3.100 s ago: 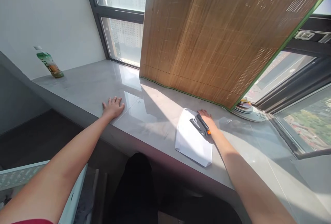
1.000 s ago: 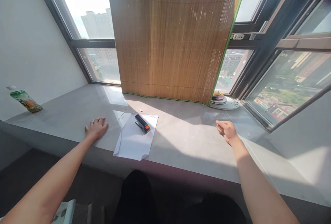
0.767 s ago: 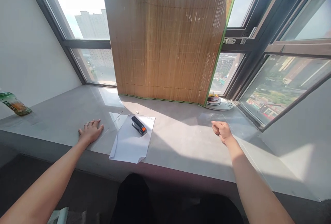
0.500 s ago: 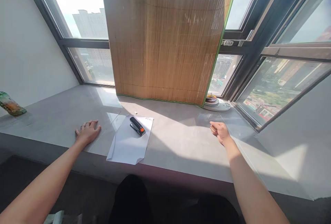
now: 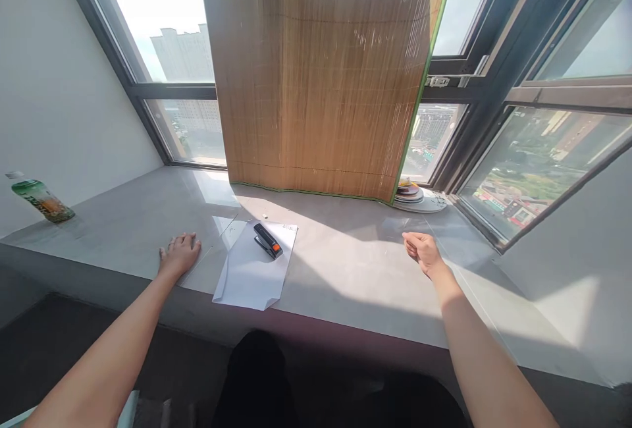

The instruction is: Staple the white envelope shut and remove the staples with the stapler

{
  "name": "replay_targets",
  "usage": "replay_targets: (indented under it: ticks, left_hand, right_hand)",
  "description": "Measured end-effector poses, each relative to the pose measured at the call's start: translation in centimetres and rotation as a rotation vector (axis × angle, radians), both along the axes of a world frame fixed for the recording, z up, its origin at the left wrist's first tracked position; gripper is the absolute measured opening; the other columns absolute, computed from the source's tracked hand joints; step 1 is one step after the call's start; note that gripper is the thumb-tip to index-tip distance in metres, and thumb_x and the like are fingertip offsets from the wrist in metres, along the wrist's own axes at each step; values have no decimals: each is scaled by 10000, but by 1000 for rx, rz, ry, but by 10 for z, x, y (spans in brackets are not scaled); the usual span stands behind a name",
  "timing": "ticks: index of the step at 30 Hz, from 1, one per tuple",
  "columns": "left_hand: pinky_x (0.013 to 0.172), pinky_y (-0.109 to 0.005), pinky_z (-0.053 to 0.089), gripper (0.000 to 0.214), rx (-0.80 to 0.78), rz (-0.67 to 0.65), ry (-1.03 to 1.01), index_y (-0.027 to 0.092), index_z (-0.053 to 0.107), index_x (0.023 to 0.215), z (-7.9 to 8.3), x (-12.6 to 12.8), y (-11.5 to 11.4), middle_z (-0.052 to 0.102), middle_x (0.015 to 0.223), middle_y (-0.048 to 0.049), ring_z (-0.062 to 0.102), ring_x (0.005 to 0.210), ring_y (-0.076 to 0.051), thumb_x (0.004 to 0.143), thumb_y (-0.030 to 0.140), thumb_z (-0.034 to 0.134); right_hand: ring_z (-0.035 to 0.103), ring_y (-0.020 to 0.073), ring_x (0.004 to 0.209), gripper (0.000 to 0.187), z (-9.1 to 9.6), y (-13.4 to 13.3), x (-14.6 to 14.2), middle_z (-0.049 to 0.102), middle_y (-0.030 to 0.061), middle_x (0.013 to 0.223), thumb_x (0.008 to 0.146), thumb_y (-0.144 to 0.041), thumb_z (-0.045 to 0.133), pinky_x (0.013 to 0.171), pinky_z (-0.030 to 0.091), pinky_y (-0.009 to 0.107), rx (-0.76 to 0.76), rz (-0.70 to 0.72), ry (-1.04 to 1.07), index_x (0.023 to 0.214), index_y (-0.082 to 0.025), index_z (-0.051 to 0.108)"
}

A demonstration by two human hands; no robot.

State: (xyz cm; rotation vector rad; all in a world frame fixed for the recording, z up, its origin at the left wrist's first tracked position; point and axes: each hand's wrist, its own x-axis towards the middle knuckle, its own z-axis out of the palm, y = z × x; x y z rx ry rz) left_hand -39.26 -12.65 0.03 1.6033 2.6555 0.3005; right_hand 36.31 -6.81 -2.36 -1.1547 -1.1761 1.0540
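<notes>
My left hand (image 5: 180,257) lies palm down on the pale window sill (image 5: 340,263), its fingers spread and nothing in them. To its right is a small stack of white paper sheets (image 5: 251,280), with curled corners at the near edge. On that paper rests a black stapler (image 5: 268,241) with an orange patch at its near end. My right hand (image 5: 422,251) is closed in a loose fist over the right part of the sill, with no object showing in it. A tiny pale bit (image 5: 265,216) lies just beyond the paper.
A bamboo mat (image 5: 320,85) with green edging stands against the window. Beside its lower right corner sits a stack of plates (image 5: 412,199). A green-labelled bottle (image 5: 43,200) tilts near the left wall. Below the sill's front edge my dark-clothed knees (image 5: 257,369) show.
The view has swung slightly left, so more of the bottle shows, including its white cap. Both hands, the paper and the stapler keep their places on the sill.
</notes>
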Motion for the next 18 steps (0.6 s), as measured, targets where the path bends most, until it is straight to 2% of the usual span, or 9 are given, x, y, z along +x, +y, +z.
replay_targets:
  ticks: [3, 6, 7, 9, 11, 12, 16, 18]
  left_hand:
    - [1323, -669, 282, 603, 27, 44, -35, 120, 559, 1600, 7, 15, -11, 460, 1744, -219, 388, 1642, -404, 1072, 369, 405]
    - [1275, -573, 406, 582, 41, 71, -109, 88, 631, 1519, 17, 37, -23, 603, 1610, -249, 541, 1535, -400, 1029, 358, 468]
    - [1238, -528, 458, 568, 35, 52, -133, 98, 659, 1491, 21, 46, -25, 650, 1559, -238, 598, 1481, -387, 1030, 370, 466]
    - [1220, -392, 488, 552, 45, -86, -169, 211, 673, 1504, 26, 68, -25, 670, 1580, -114, 617, 1476, -289, 1065, 433, 425]
    - [1272, -349, 435, 604, 63, -392, -201, 233, 628, 1571, 27, 96, -22, 538, 1721, -66, 497, 1596, -255, 1086, 510, 400]
    - [1304, -363, 400, 656, 52, -454, -185, 206, 591, 1611, 26, 111, -19, 468, 1769, -81, 427, 1645, -266, 1085, 550, 402]
    - [1375, -502, 269, 855, -98, -365, -41, 51, 371, 1738, 9, 163, -17, 245, 1837, -223, 196, 1731, -380, 1078, 590, 434]
    - [1392, -562, 186, 874, -142, -381, 24, 90, 277, 1785, 0, 177, -21, 164, 1859, -195, 116, 1741, -396, 1091, 609, 393]
  right_hand:
    - [292, 80, 479, 636, 2, -1, -2, 345, -52, 521, 758, -557, 899, 474, 202, 279, 22, -15, 21, 528, -237, 399]
    - [308, 81, 472, 639, 2, -1, -1, 356, -48, 511, 767, -548, 906, 466, 212, 279, 38, -13, 12, 515, -233, 411]
    - [311, 82, 469, 644, 1, -1, -1, 355, -48, 508, 773, -549, 907, 461, 212, 279, 41, -8, 4, 512, -233, 410]
    - [312, 83, 466, 655, -1, 0, 0, 354, -49, 505, 777, -557, 912, 452, 215, 279, 47, -4, -9, 509, -235, 409]
    - [312, 84, 466, 667, -1, 1, -1, 351, -50, 504, 775, -570, 916, 446, 221, 279, 57, -6, -16, 509, -238, 402]
    - [310, 84, 465, 673, -1, 1, -1, 348, -51, 503, 773, -578, 915, 445, 223, 279, 61, -7, -21, 509, -240, 396]
    - [301, 84, 466, 683, 1, -1, -4, 338, -54, 499, 773, -591, 903, 447, 222, 276, 64, -12, -56, 512, -246, 374]
    - [298, 81, 464, 674, 1, -2, -5, 334, -55, 494, 775, -580, 894, 451, 213, 273, 56, -17, -68, 513, -245, 371]
